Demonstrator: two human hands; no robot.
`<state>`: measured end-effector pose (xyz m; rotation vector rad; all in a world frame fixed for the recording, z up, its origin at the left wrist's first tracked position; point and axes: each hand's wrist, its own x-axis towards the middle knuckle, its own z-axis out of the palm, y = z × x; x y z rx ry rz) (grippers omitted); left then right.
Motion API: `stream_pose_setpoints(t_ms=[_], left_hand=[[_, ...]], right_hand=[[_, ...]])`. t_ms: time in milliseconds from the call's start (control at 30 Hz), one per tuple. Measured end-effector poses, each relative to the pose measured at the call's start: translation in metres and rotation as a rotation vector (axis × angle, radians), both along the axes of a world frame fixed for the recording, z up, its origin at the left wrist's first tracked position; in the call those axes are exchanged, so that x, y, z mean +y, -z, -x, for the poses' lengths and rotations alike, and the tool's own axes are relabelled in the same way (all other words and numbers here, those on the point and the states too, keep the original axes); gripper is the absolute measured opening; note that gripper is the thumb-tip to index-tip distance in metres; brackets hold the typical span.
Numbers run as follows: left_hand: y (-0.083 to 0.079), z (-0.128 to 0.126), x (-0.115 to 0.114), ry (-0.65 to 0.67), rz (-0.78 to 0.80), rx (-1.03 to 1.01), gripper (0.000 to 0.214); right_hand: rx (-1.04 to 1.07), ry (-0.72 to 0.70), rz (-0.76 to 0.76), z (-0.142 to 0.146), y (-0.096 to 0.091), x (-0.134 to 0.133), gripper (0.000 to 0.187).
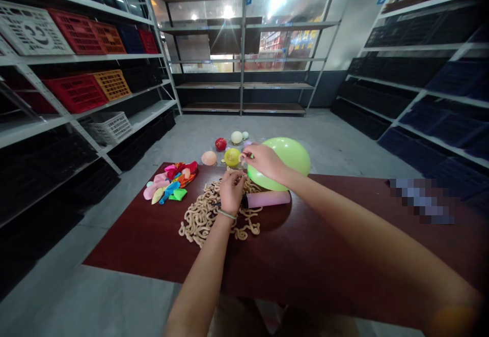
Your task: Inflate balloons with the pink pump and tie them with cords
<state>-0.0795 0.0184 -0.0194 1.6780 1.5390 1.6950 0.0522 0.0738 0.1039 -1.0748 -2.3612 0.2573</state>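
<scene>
My right hand (263,162) sits against a large inflated lime-green balloon (286,158), its fingertips pinched on a small pale piece (241,158) beside a yellow balloon (232,157). My left hand (232,192) lies over the black shaft (217,203) of a pink hand pump (267,199), its fingers bunched. A tangled heap of tan cord (202,220) sits beneath that hand. Deflated multicoloured balloons (170,181) lie to the left. Small red (220,144), cream (236,137) and peach (209,158) balloons stand farther out.
A dark red tabletop (153,245) stretches under my arms, with a pixelated patch (422,199) at its right. Beyond it lies a grey floor (324,138). Metal shelving with plastic crates (76,90) lines the left, and more shelving (242,85) stands ahead and right.
</scene>
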Motion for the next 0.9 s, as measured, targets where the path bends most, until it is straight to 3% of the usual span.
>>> stream_pose_setpoints(t_ms=[133,333,433,733,900], left_hand=[[0.000,0.003,0.003,-0.069,-0.059,0.023,0.007],[-0.004,0.004,0.003,0.067,-0.012,-0.031,0.010],[-0.003,0.004,0.003,0.056,0.065,-0.087,0.012],[0.000,0.001,0.010,0.178,0.319,-0.683,0.016],[-0.003,-0.001,0.010,0.141,0.340,-0.831,0.020]], right_hand=[[-0.023,-0.041,0.016,-0.003,0.011,0.000,0.015],[-0.040,-0.092,0.042,-0.005,0.020,0.001,0.016],[-0.013,-0.085,0.041,-0.008,0.020,-0.003,0.016],[0.075,0.004,0.099,-0.019,0.022,-0.024,0.017],[0.130,0.080,0.132,-0.022,0.025,-0.037,0.011]])
